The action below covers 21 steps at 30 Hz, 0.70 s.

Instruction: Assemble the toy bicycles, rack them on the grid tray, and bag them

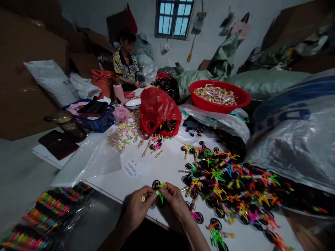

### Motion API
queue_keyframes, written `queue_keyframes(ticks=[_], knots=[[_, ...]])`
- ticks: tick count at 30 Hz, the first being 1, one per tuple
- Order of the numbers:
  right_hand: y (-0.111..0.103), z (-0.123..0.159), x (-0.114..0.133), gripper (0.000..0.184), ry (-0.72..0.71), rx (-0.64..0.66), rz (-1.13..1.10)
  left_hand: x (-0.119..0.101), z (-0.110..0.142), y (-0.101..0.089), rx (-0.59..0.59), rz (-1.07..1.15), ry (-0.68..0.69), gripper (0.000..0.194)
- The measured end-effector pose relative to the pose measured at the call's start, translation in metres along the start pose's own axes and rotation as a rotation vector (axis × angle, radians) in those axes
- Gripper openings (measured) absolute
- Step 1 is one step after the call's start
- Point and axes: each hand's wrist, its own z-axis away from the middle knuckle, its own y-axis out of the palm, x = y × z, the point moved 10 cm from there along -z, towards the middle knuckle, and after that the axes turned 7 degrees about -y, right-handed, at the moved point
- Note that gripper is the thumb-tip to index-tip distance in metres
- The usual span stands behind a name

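Near the front edge of the white table, my right hand (172, 198) pinches a small toy bicycle (160, 198) with a green and yellow frame and black wheels. Against it, from the other side, my left hand (140, 204) is closed on a small pale tube (143, 198), whose end shows by the fingers; most of it is hidden. To the right spreads a heap of colourful toy bicycles (220, 190), some with printed tubes among them. Farther back lies a pile of small printed tubes (125, 134), beside a red plastic bag (159, 108) with more bicycles at its mouth.
A red basin (246, 99) full of wrapped pieces stands at the back right. Big sacks (295, 139) crowd the right side. On the left are a blue basket (101, 123), a black wallet (58, 143) and clear bags (81, 164). Another person (126, 66) sits at the far end.
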Motion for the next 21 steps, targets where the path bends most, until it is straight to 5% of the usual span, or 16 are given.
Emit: queue_keyframes(ticks=[4, 7, 9, 11, 13, 15, 17, 19, 21], knots=[[-0.001, -0.005, -0.005, 0.04, -0.101, -0.14, 0.258, 0.001, 0.005, -0.008, -0.216, -0.181, 0.054, 0.023], [-0.004, -0.013, 0.007, 0.042, -0.09, -0.117, 0.303, -0.003, -0.005, -0.003, -0.161, -0.159, 0.024, 0.026], [-0.026, -0.01, 0.044, 0.043, -0.118, -0.107, 0.414, -0.01, -0.02, 0.0, 0.001, -0.086, -0.008, 0.034], [-0.072, 0.002, 0.106, 0.041, -0.197, -0.211, 0.69, -0.017, -0.042, -0.017, 0.08, -0.056, -0.046, 0.047], [-0.122, 0.016, 0.173, 0.038, -0.227, -0.452, 1.114, -0.028, -0.07, -0.062, -0.063, -0.196, -0.025, 0.051], [-0.139, 0.02, 0.224, 0.031, -0.253, -0.723, 1.565, -0.053, -0.095, -0.099, -0.248, -0.556, 0.153, 0.04], [-0.112, -0.015, 0.225, 0.025, -0.317, -0.675, 1.738, -0.068, -0.119, -0.096, -0.212, -0.826, 0.319, 0.033], [-0.051, -0.077, 0.181, 0.033, -0.454, -0.254, 1.64, -0.069, -0.138, -0.078, -0.092, -0.945, 0.4, 0.032], [-0.001, -0.127, 0.136, 0.035, -0.507, -0.045, 1.581, -0.066, -0.149, -0.058, 0.001, -1.01, 0.429, 0.024]])
